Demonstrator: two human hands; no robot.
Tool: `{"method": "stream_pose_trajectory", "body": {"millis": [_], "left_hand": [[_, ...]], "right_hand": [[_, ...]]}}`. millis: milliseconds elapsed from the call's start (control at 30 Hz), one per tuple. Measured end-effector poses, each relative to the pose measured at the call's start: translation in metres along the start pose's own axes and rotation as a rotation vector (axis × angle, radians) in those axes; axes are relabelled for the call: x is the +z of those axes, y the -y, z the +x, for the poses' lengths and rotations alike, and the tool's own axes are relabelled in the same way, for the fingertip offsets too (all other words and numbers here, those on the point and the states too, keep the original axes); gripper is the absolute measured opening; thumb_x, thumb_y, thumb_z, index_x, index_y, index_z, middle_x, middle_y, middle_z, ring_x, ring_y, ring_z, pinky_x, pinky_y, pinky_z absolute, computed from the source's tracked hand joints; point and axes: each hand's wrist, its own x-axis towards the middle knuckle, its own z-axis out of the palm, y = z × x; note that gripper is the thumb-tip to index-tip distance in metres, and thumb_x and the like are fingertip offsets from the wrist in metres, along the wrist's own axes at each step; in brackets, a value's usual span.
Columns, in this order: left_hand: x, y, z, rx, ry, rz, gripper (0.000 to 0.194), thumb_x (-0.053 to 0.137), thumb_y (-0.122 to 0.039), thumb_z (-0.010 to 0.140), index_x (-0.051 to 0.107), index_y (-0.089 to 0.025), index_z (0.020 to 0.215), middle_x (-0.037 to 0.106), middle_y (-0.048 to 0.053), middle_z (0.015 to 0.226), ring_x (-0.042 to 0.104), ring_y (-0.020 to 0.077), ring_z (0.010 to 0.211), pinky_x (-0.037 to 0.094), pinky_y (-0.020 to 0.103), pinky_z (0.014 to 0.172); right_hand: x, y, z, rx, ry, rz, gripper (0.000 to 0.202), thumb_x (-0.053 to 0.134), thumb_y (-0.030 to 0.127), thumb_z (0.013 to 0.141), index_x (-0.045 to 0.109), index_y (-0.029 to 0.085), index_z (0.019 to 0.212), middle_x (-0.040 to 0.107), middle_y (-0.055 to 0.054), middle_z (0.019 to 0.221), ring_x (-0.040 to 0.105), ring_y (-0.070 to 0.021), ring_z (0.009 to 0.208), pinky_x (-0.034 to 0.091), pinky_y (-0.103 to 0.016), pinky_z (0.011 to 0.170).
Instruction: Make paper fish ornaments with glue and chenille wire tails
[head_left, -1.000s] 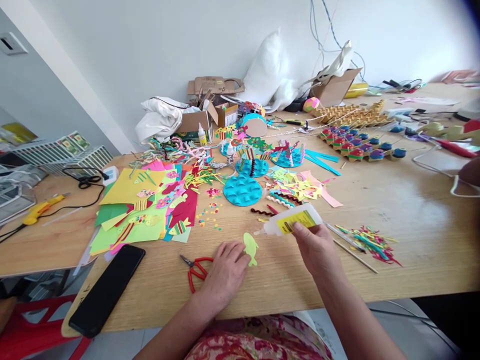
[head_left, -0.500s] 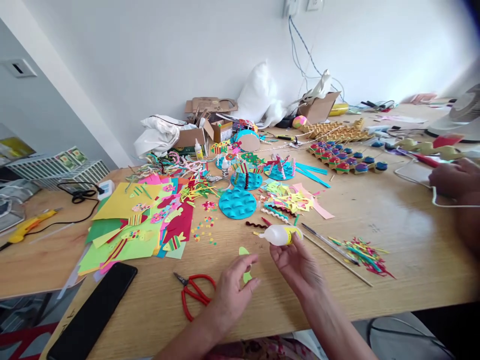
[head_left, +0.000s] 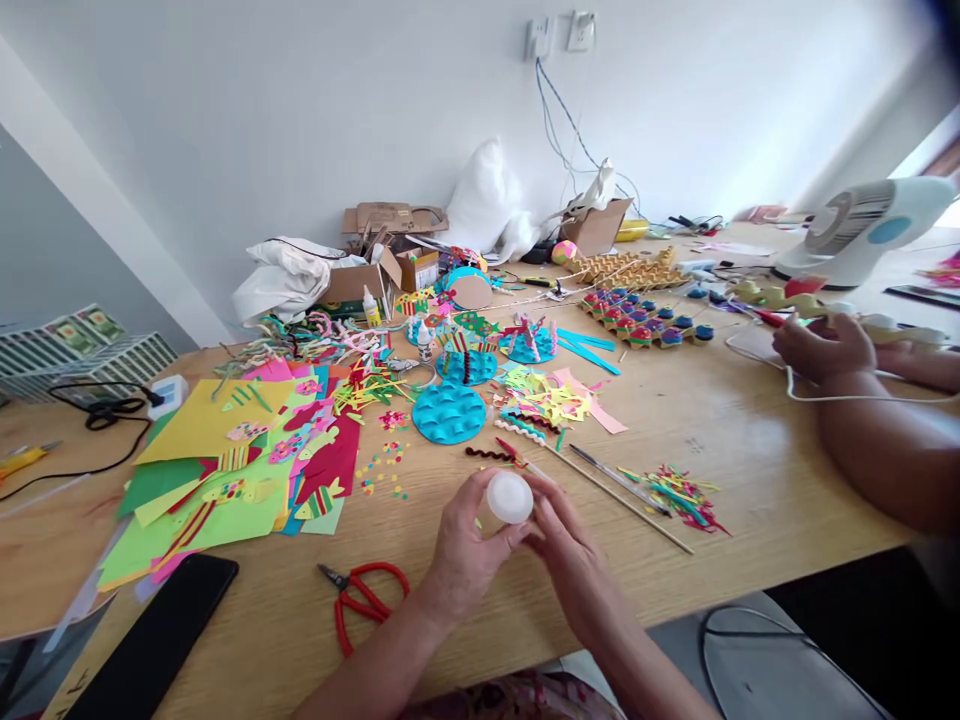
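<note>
A white glue bottle point(head_left: 510, 497) is between my two hands, its round base facing me and its nozzle end hidden. My left hand point(head_left: 466, 545) curls around the bottle's left side, thumb underneath. From the right, my right hand point(head_left: 561, 535) closes on it, fingertips near my left thumb. The light green paper piece is mostly hidden behind my hands. Red-handled scissors point(head_left: 367, 598) lie left of my left wrist. Just beyond my hands lie a dark wavy strip point(head_left: 486, 453) and a red pen point(head_left: 510, 449). A round blue base point(head_left: 448, 412) sits farther back.
Coloured paper sheets with paper fish point(head_left: 247, 450) spread at left, above a black phone point(head_left: 154, 640). A wooden stick point(head_left: 622, 500) and shredded strips point(head_left: 686, 495) lie at right. A co-worker's hand point(head_left: 825, 348) works at the far right near painted egg cartons point(head_left: 649, 318) and a fan point(head_left: 862, 225).
My right hand has turned the glue bottle from sideways to base towards me. My left hand has closed around it. The view has shifted right.
</note>
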Motion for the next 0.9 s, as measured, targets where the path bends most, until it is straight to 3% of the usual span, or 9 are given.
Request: {"method": "stream_pose_trajectory", "body": {"millis": [67, 133, 333, 467, 567, 667, 767, 900], "left_hand": [[-0.002, -0.003, 0.002, 0.007, -0.019, 0.062, 0.038, 0.066, -0.02, 0.067, 0.052, -0.018, 0.102, 0.063, 0.005, 0.099, 0.058, 0.0192, 0.091, 0.047, 0.032, 0.081], [-0.001, -0.005, 0.005, 0.024, -0.013, 0.092, 0.037, 0.067, -0.019, 0.066, 0.052, -0.018, 0.099, 0.062, 0.004, 0.097, 0.057, 0.019, 0.091, 0.046, 0.032, 0.082], [0.014, -0.003, 0.007, 0.22, 0.013, 0.15, 0.035, 0.064, -0.011, 0.066, 0.051, -0.019, 0.098, 0.057, 0.005, 0.099, 0.053, 0.0206, 0.095, 0.044, 0.036, 0.085], [0.014, 0.0, 0.008, 0.211, 0.086, 0.224, 0.051, 0.059, -0.011, 0.07, 0.044, -0.018, 0.117, 0.051, 0.011, 0.117, 0.046, 0.0238, 0.112, 0.039, 0.042, 0.095], [0.002, 0.003, 0.008, 0.145, 0.11, 0.266, 0.054, 0.053, -0.007, 0.071, 0.042, -0.019, 0.123, 0.05, 0.011, 0.123, 0.044, 0.0228, 0.116, 0.036, 0.042, 0.099], [-0.016, 0.005, 0.006, 0.139, 0.09, 0.302, 0.04, 0.047, -0.006, 0.073, 0.054, -0.019, 0.11, 0.056, 0.01, 0.115, 0.05, 0.0204, 0.11, 0.039, 0.039, 0.097], [-0.032, 0.005, 0.001, 0.156, 0.071, 0.33, 0.026, 0.045, -0.009, 0.076, 0.061, -0.018, 0.095, 0.064, 0.008, 0.099, 0.058, 0.018, 0.095, 0.047, 0.032, 0.086], [-0.05, 0.004, -0.005, 0.176, 0.025, 0.366, 0.017, 0.046, -0.012, 0.077, 0.062, -0.019, 0.078, 0.066, 0.004, 0.08, 0.062, 0.0152, 0.078, 0.05, 0.026, 0.072]], "right_hand": [[-0.01, 0.01, -0.002, -0.199, -0.006, -0.26, 0.042, 0.06, 0.04, 0.075, 0.051, 0.029, 0.114, 0.052, -0.005, 0.125, 0.046, -0.0224, 0.115, 0.043, -0.036, 0.089], [-0.014, 0.016, -0.004, -0.329, 0.07, -0.431, 0.046, 0.062, 0.034, 0.074, 0.048, 0.028, 0.117, 0.05, -0.006, 0.126, 0.044, -0.0234, 0.117, 0.042, -0.037, 0.091], [-0.008, 0.02, -0.004, -0.435, 0.002, -0.631, 0.035, 0.061, 0.027, 0.073, 0.053, 0.023, 0.107, 0.06, -0.007, 0.105, 0.057, -0.0214, 0.094, 0.049, -0.034, 0.077], [-0.025, 0.041, 0.013, -0.428, -0.038, -0.732, 0.03, 0.063, 0.034, 0.071, 0.058, 0.02, 0.096, 0.066, -0.005, 0.089, 0.061, -0.0206, 0.08, 0.049, -0.033, 0.071], [-0.052, 0.063, 0.041, -0.366, -0.211, -0.839, 0.034, 0.061, 0.041, 0.07, 0.059, 0.018, 0.094, 0.068, -0.006, 0.084, 0.062, -0.0213, 0.075, 0.047, -0.034, 0.069], [-0.083, 0.076, 0.074, -0.317, -0.373, -0.941, 0.039, 0.061, 0.043, 0.065, 0.06, 0.017, 0.095, 0.069, -0.006, 0.083, 0.063, -0.0219, 0.072, 0.046, -0.031, 0.063], [-0.107, 0.076, 0.101, -0.241, -0.432, -1.017, 0.039, 0.06, 0.042, 0.063, 0.062, 0.017, 0.093, 0.07, -0.007, 0.082, 0.064, -0.0243, 0.076, 0.044, -0.031, 0.063], [-0.123, 0.065, 0.119, -0.197, -0.458, -1.051, 0.037, 0.059, 0.04, 0.062, 0.063, 0.015, 0.09, 0.07, -0.01, 0.082, 0.064, -0.0263, 0.076, 0.043, -0.032, 0.062]]}}
